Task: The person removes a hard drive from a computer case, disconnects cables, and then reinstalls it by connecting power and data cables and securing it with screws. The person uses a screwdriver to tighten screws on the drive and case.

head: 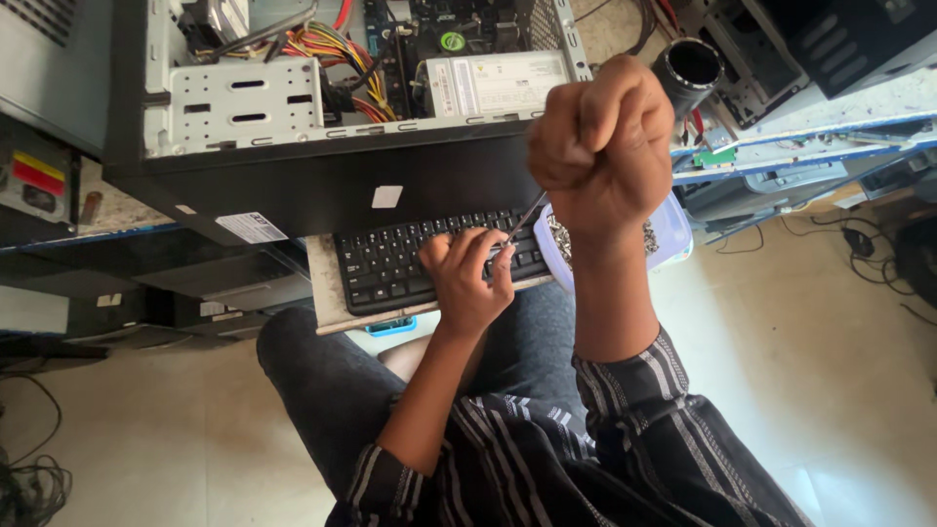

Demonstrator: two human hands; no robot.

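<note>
My right hand (603,146) is fisted on the screwdriver (524,218) at centre frame, left hand (468,278) pinching its tip over the keyboard (390,262); I'd keep the shaft plumb and press lightly so it doesn't slip.

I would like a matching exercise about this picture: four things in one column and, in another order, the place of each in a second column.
Things:
1. keyboard
2. tub of screws
3. open computer case
4. screwdriver

Places:
A. held in the right hand, tip pointing down at the left hand
B. on the bench at the top, insides showing
C. across the person's lap, under the left hand
D. just right of the keyboard, behind the right forearm

Pairs: 1-C, 2-D, 3-B, 4-A
</note>
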